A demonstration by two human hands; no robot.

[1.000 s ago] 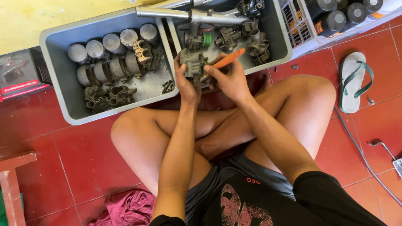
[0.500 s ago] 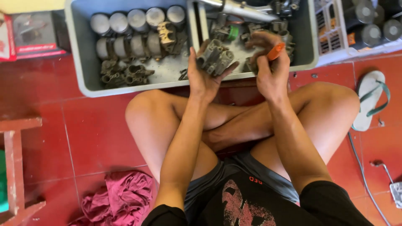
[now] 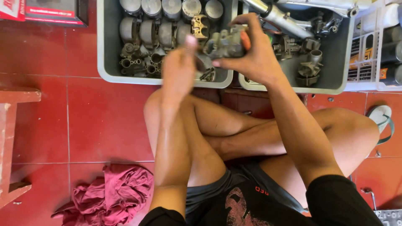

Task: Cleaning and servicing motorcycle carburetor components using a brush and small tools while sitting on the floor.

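Head view: right hand [image 3: 255, 58] fingers clamp a grey metal carburettor [image 3: 224, 44], left hand [image 3: 180, 69] blurred, grip unclear; it could slip into the grey tray [image 3: 104, 62].

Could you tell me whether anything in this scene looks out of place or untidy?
Only the crumpled dark-red cloth, dropped in a heap on the red tiled floor beside the person's knee. The metal parts sit inside the grey plastic tray.

At the upper left of the frame you have a flat red box [image 3: 44, 10] with a dark panel lying on the floor. At the right edge, orange and yellow labels [image 3: 363, 54] show through the white crate [image 3: 370, 81].
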